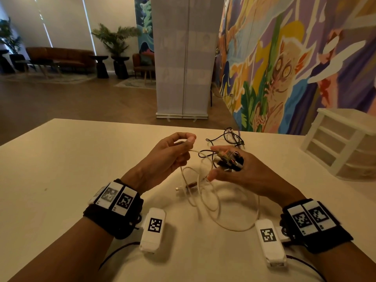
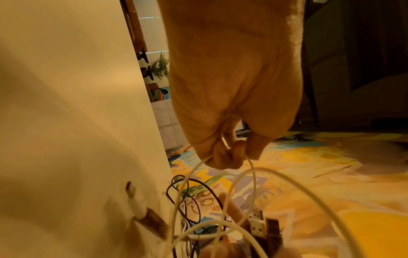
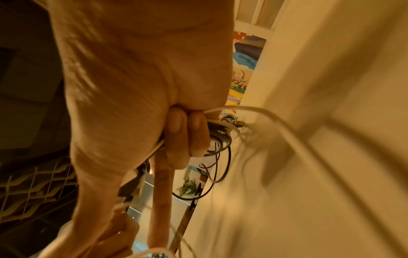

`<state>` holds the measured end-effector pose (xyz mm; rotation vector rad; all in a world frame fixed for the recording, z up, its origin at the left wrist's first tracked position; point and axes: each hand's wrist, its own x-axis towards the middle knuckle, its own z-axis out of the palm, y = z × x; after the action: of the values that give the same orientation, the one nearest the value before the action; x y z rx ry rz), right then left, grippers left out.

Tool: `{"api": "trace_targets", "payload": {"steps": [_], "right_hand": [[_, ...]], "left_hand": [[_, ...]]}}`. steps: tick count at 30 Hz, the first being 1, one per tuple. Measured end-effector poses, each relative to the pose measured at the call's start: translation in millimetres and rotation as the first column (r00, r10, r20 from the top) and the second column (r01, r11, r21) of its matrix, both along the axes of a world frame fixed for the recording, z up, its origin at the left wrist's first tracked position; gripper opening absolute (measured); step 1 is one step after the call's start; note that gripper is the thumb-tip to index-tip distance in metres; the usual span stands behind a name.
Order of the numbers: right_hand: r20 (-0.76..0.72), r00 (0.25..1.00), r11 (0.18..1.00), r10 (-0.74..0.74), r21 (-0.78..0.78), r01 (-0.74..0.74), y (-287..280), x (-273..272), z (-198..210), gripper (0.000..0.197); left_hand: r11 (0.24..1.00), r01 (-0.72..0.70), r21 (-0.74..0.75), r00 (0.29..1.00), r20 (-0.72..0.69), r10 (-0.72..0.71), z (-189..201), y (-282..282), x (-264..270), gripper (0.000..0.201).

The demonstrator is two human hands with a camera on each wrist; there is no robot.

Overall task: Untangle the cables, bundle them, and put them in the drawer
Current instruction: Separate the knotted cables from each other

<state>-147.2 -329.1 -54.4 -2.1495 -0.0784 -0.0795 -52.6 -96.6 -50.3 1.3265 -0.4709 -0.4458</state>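
Both hands were up over the table (image 1: 81, 159), roughly centre of the head view. Left hand (image 1: 173, 157) at 10 o'clock from the tangle, thumb and forefinger pinching the white cable (image 1: 205, 198), other fingers curled in; left wrist view confirmed the pinch, cable (image 2: 253, 176) running out between the fingertips (image 2: 223, 155) and dropping into loose loops. Right hand (image 1: 240, 171) at 3 o'clock from it, fingers curled round a bunch of plugs (image 1: 230, 159), dark and white USB ends sticking out past the knuckles; forefinger looked extended, thumb low near the white loops. White cable hung between the hands in several loops, one end with its connector (image 1: 179, 188) lying on the table at 6 o'clock. Black cable (image 1: 230, 137) ran from the bunch out to 12 o'clock and lay coiled on the table. Drawer unit (image 1: 341, 143) sat at 2 o'clock on the far right edge, drawers closed, well apart from the hands
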Motion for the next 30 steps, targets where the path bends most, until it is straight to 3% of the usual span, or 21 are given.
{"api": "trace_targets", "payload": {"steps": [3,6,9,12,15,17,19,21,24,27,30], "right_hand": [[-0.086,0.992,0.995,0.094,-0.010,-0.095,0,-1,-1,0.092],[-0.132,0.984,0.991,0.119,-0.047,-0.126,4,-2,-2,0.100],[-0.018,0.999,0.998,0.049,0.031,-0.048,2,-3,1,0.084],[0.129,0.988,0.988,-0.080,0.141,0.062,-8,1,2,0.061],[0.263,0.903,0.937,-0.340,0.175,0.302,-24,9,-1,0.034],[0.281,0.835,0.881,-0.472,0.166,0.442,-33,12,-3,0.028],[0.226,0.841,0.871,-0.491,0.161,0.465,-38,11,-2,0.027],[0.133,0.923,0.928,-0.362,0.140,0.344,-39,9,-4,0.025],[0.078,0.983,0.982,-0.168,0.101,0.160,-37,12,-9,0.013],[0.136,0.946,0.934,-0.293,0.253,0.253,-39,17,-5,0.027],[0.161,0.899,0.876,-0.407,0.347,0.335,-46,18,-2,0.029]], "left_hand": [[0.997,-0.075,-0.031,0.995,-0.063,0.073,0,-1,3,0.028],[0.998,-0.055,-0.040,0.997,-0.055,0.052,1,-1,4,0.028],[0.998,-0.020,0.052,0.999,0.051,0.018,2,5,5,0.028],[0.962,-0.071,0.264,0.981,0.192,0.020,7,19,12,0.026],[0.888,-0.086,0.452,0.976,0.219,-0.017,17,39,20,0.024],[0.858,-0.080,0.507,0.973,0.227,-0.043,26,51,24,0.026],[0.833,-0.124,0.540,0.949,0.311,-0.060,39,60,24,0.027],[0.785,-0.132,0.605,0.896,0.411,-0.166,56,64,20,0.025],[0.643,-0.055,0.764,0.772,0.441,-0.458,84,58,9,0.017],[0.456,-0.068,0.887,0.678,0.376,-0.631,109,37,9,0.013],[0.131,-0.143,0.981,0.629,0.192,-0.753,137,7,23,0.014]]}}
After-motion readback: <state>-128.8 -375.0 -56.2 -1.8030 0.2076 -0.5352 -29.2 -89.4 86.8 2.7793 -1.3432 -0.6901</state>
